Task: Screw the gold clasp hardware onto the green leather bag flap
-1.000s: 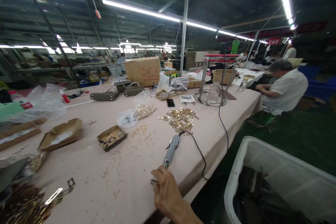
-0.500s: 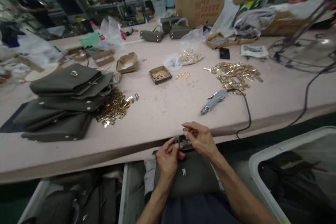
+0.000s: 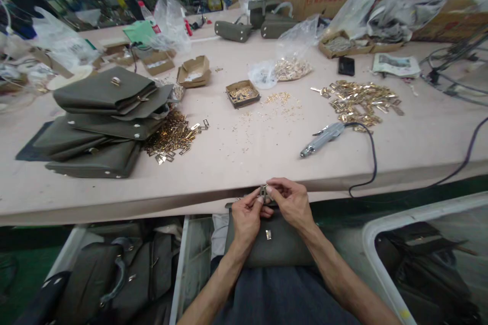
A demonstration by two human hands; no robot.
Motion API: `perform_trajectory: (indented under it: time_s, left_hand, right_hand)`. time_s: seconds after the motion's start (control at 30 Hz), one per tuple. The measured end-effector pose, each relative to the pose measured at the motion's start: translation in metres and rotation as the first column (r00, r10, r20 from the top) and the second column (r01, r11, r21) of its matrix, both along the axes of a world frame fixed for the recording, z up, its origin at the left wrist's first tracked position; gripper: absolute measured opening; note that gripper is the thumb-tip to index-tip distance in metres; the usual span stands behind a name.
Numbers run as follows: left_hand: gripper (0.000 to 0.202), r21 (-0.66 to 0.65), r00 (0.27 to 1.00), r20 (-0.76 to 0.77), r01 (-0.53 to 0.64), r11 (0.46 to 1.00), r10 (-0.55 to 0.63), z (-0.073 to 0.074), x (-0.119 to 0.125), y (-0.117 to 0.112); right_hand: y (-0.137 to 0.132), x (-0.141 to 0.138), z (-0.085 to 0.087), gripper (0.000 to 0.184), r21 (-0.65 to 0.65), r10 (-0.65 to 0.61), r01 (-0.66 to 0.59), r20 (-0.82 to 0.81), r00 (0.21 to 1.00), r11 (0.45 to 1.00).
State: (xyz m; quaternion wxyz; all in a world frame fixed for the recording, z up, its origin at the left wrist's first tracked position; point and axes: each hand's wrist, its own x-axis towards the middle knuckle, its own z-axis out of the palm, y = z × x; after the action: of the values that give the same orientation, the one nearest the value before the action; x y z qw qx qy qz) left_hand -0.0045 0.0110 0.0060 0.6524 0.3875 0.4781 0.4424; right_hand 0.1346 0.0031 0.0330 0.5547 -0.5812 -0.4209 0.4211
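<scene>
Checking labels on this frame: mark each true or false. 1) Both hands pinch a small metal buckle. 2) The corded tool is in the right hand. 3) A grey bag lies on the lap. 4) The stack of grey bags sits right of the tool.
1) True: left hand and right hand meet on the buckle.
2) False: the corded tool lies on the table, untouched.
3) True: grey bag.
4) False: the stack of bags is left of it.

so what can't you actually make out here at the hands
- Head view: the small metal fitting is mostly covered by the fingertips of the left hand and right hand.
- The olive bag on the lap: its top is hidden behind both hands.
- White bin: cut off by the frame edge.
</scene>
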Motion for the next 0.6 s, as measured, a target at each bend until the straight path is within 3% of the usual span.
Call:
perform_trajectory:
  time_s: [0.1, 0.4, 0.6]
  left_hand:
    - [0.057, -0.006, 1.000, 0.015, 0.009, 1.000, -0.009, -0.0003, -0.0009, -0.0019]
    - [0.053, 0.007, 0.999, 0.018, 0.044, 0.999, -0.044, 0.0000, -0.0052, -0.0043]
    - [0.052, 0.023, 0.995, 0.060, 0.083, 0.996, -0.085, -0.0038, -0.0088, -0.0038]
  right_hand:
    - [-0.0021, -0.0030, -0.0044, 0.035, 0.007, 0.012, -0.012, 0.013, 1.000, 1.000]
    - [-0.0039, -0.0045, -0.0004, 0.021, -0.005, -0.035, 0.036, 0.103, 0.994, 0.999]
    - [-0.0032, -0.0086, -0.0029, 0.031, -0.053, -0.036, 0.033, -0.051, 0.998, 0.998]
